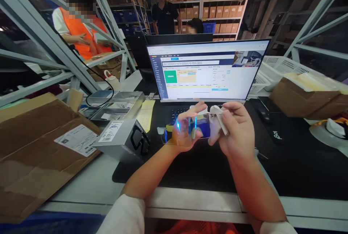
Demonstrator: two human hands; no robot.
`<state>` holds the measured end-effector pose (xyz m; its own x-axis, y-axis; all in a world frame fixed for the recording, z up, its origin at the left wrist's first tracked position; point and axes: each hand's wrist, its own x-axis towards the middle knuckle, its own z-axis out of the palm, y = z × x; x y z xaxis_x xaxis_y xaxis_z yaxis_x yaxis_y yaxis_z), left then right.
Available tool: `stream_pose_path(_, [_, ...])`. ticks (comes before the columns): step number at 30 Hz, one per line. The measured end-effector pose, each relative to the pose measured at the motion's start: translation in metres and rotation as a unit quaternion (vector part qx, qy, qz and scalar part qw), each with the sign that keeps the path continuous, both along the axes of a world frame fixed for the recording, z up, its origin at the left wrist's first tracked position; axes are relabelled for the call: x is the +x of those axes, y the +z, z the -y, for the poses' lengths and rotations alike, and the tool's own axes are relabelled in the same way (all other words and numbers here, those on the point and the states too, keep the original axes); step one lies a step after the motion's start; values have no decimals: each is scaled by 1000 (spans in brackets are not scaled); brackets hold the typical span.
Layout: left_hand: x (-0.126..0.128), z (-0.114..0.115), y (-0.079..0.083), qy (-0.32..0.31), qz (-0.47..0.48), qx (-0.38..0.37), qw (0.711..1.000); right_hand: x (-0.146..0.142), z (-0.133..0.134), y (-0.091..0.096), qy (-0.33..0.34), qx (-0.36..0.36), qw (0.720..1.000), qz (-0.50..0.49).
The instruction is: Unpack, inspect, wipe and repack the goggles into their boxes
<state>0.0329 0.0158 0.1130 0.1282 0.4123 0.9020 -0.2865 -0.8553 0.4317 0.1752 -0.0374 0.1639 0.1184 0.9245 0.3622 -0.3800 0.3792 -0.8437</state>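
My left hand (pixel 185 138) is closed around a see-through, shiny piece like a lens or visor (pixel 203 127), which glints blue and lets the fingers show through. Just right of it, my right hand (pixel 240 129) pinches a crumpled white cloth-like piece (pixel 215 125) between thumb and fingers. The cloth hangs against the shiny piece's right end; whether the two are joined I cannot tell. Both hands are raised over the black desk mat (pixel 201 170), before the keyboard (pixel 178 112). A grey box (pixel 119 143) with a black frame-shaped picture stands left of my left hand.
A lit monitor (pixel 201 71) stands behind my hands. To the left are an opened carton (pixel 40 154), a grey divided tray (pixel 122 105) and yellow paper (pixel 146 114). On the right lie a mouse (pixel 263 115) and another carton (pixel 301 96). People stand beyond the desk.
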Motion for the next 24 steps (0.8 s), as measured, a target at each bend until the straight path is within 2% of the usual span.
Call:
stream_pose_path(4, [0, 2, 0, -15, -12, -13, 1000, -8, 1, -11, -6, 69, 993, 93])
stream_pose_path(8, [1, 6, 1, -34, 28, -39, 998, -19, -8, -18, -84, 151, 978, 119])
stream_pose_path(11, [0, 7, 4, -3, 41, -25, 999, -28, -14, -23, -115, 173, 967, 146])
stream_pose_path(14, [-2, 9, 8, 54, 51, -18, 997, -36, -16, -33, -82, 164, 962, 204])
stream_pose_path(16, [-3, 10, 10, 80, 50, -28, 995, -41, -17, -41, -56, 146, 964, 215])
stream_pose_path(18, [-4, 9, 9, 98, 48, -36, 993, -44, -20, -49, -60, 148, 965, 206])
stream_pose_path(21, [-3, 2, 5, 94, 62, -33, 993, -48, -26, -56, -86, 134, 971, 176])
stream_pose_path(24, [-3, -7, 1, 83, 65, -26, 994, -50, -28, -56, -90, 85, 981, 151])
